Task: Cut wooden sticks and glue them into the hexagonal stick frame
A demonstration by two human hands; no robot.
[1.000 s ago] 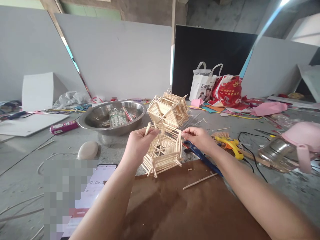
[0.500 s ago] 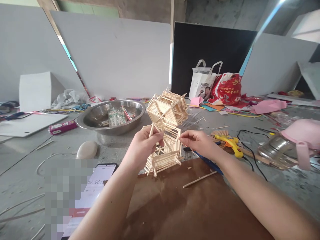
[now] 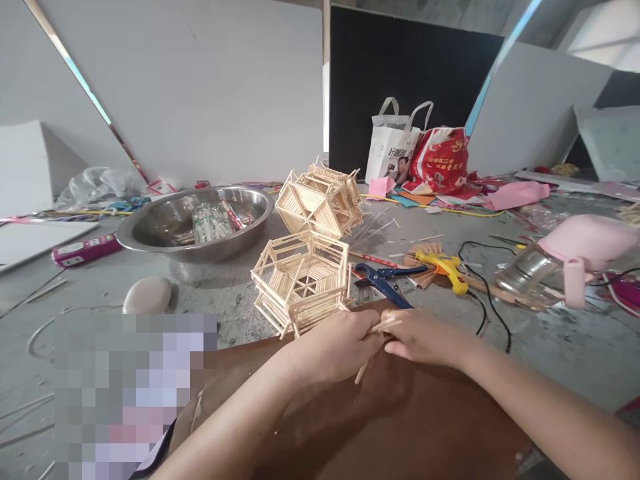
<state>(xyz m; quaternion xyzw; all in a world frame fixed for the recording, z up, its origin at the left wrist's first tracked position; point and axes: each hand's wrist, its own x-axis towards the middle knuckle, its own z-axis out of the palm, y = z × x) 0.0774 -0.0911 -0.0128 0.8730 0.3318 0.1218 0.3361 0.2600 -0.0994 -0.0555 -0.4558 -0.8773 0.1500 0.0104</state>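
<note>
My left hand [image 3: 340, 343] is closed on thin wooden sticks [image 3: 385, 326] just above the brown sheet [image 3: 425, 413]. The curled fingers of my right hand [image 3: 425, 337] meet it there and grip the same sticks; the fingertips are partly hidden. Another wooden stick [image 3: 361, 372] pokes out below my left hand. Behind my left hand stands an open hexagonal frame [image 3: 280, 293] built of sticks, touched by neither hand as far as I can see. A second, fuller stick structure [image 3: 320, 200] sits tilted right behind it.
Blue cutting pliers [image 3: 385, 283] and a yellow glue gun [image 3: 445, 268] with a black cable lie to the right. A pink-lidded bottle [image 3: 535, 273] rests farther right. On the left are a steel basin [image 3: 135, 243] of packets, a pale rounded object [image 3: 147, 295] and a purple box [image 3: 85, 250].
Both hands have left the hexagonal frame and come together lower, nearer me, over the brown sheet. The loose stick there now lies under my hands or in them. The view has shifted down and right.
</note>
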